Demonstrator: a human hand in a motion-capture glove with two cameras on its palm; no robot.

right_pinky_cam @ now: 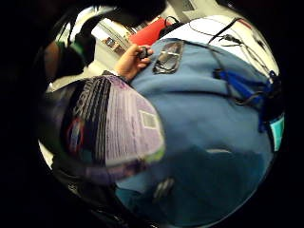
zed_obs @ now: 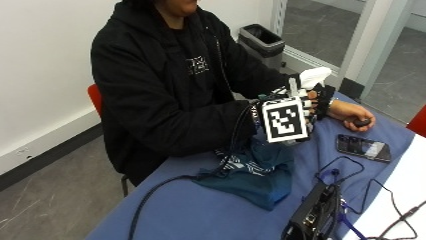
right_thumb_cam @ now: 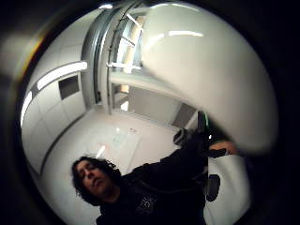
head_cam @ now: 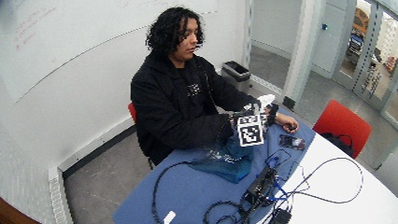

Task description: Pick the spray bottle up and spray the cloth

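In the outside view my gloved right hand [zed_obs: 321,104] grips the spray bottle above the blue table [zed_obs: 200,215]. The bottle's white spray head [zed_obs: 313,77] sticks up over the fingers, and its body is mostly hidden behind the hand. A dark teal cloth [zed_obs: 256,177] with a patterned edge lies crumpled on the table just below and in front of the hand. The little finger side palm view shows the bottle's purple and white label [right_pinky_cam: 116,126] close to the palm, with the cloth [right_pinky_cam: 199,190] underneath. The white spray head [right_thumb_cam: 201,70] fills much of the thumb side palm view.
The person's bare left hand [zed_obs: 354,118] rests on the table past the bottle, holding a small black object. A phone [zed_obs: 363,147] lies beside it. A black box [zed_obs: 311,215] with cables and a blue strap [zed_obs: 333,177] stands near the table's front edge.
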